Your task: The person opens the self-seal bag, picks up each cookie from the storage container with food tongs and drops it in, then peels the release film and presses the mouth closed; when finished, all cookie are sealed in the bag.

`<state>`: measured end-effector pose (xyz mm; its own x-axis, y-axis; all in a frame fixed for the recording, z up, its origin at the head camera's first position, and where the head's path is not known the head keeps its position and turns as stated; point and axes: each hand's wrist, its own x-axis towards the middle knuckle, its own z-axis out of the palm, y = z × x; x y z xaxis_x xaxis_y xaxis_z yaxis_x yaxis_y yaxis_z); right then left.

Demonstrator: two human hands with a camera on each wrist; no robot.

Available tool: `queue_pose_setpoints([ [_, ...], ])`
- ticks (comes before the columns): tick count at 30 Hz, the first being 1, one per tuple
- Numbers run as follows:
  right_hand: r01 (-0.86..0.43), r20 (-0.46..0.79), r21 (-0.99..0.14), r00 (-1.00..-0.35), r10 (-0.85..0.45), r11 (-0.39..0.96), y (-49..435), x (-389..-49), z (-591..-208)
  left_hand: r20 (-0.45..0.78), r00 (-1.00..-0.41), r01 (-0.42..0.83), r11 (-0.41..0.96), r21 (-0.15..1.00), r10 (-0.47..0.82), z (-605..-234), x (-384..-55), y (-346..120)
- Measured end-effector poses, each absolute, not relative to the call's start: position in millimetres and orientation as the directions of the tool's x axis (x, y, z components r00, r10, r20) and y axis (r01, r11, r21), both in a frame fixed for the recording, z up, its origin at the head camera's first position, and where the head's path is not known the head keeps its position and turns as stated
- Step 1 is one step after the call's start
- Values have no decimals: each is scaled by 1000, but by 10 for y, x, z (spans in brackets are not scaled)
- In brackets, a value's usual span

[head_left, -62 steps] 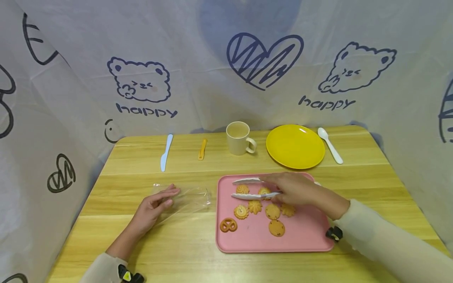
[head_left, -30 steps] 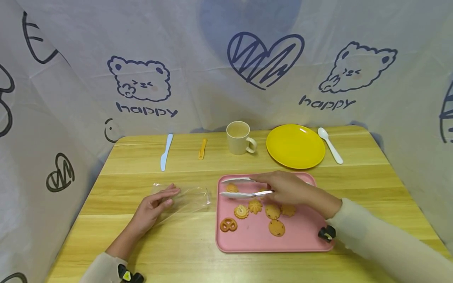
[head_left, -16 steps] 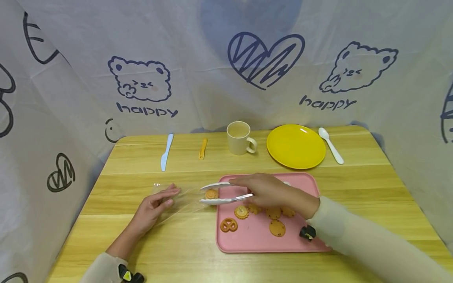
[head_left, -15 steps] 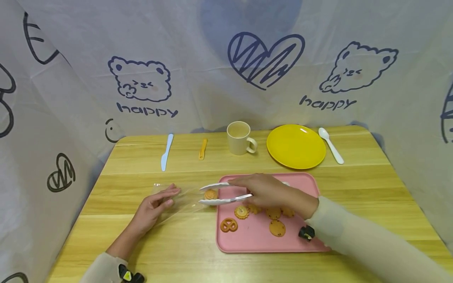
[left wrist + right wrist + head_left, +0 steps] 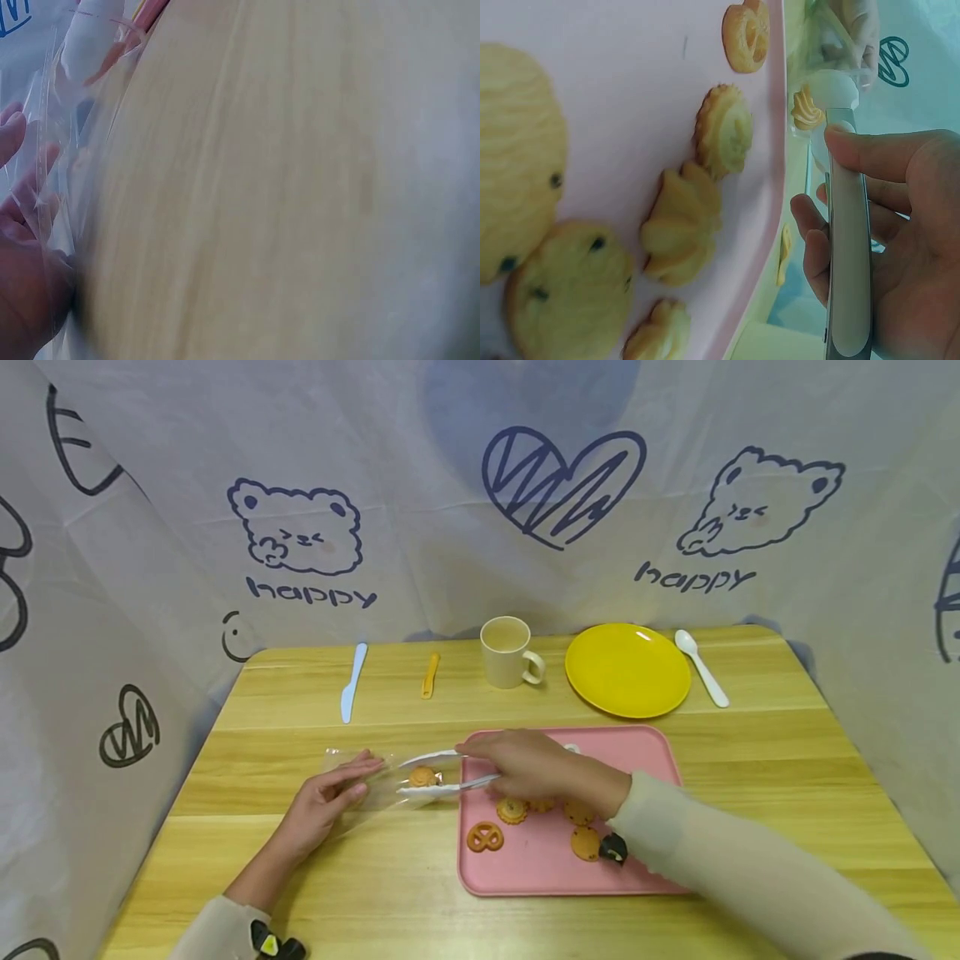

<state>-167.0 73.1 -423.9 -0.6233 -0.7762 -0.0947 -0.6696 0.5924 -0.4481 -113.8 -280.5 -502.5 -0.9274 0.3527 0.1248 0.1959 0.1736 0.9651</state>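
My right hand (image 5: 532, 764) grips white-tipped metal tongs (image 5: 851, 262), thumb on one arm and fingers on the other. Between the tong tips is a round swirled butter cookie (image 5: 422, 777), at the mouth of a clear plastic bag (image 5: 378, 802). My left hand (image 5: 326, 797) holds that bag with curled fingers, left of the tray; in the left wrist view its fingers (image 5: 30, 292) show beside and through the plastic. On the pink tray (image 5: 525, 877) lie a pretzel (image 5: 485, 837), a scalloped cookie (image 5: 512, 811) and several more cookies, some partly hidden under my right hand and wrist.
Along the table's back edge stand a light-blue knife (image 5: 353, 683), a small orange utensil (image 5: 430, 675), a cream mug (image 5: 506, 653), a yellow plate (image 5: 627, 671) and a white spoon (image 5: 701, 668). A printed cloth (image 5: 435, 527) hangs behind the table.
My right hand has moved left from over the tray, carrying the swirled cookie in the tongs off the tray and to the bag's mouth. My left hand has stayed in place.
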Motion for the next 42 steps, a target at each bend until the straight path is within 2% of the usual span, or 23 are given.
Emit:
queue_pose_setpoints([
  [12, -704, -101, -402, -601, -793, 585, 431, -1653, -4278, 111, -934, 183, 189, 965, 340, -5011, -1140, -2796],
  [26, -716, -145, -364, -588, -796, 596, 127, -1611, -4285, 130, -918, 186, 117, 975, 374, -5028, -1152, -2810],
  [42, -714, -184, -338, -589, -787, 613, 39, -1608, -4340, 117, -926, 177, 139, 974, 358, -5014, -1138, -2803],
])
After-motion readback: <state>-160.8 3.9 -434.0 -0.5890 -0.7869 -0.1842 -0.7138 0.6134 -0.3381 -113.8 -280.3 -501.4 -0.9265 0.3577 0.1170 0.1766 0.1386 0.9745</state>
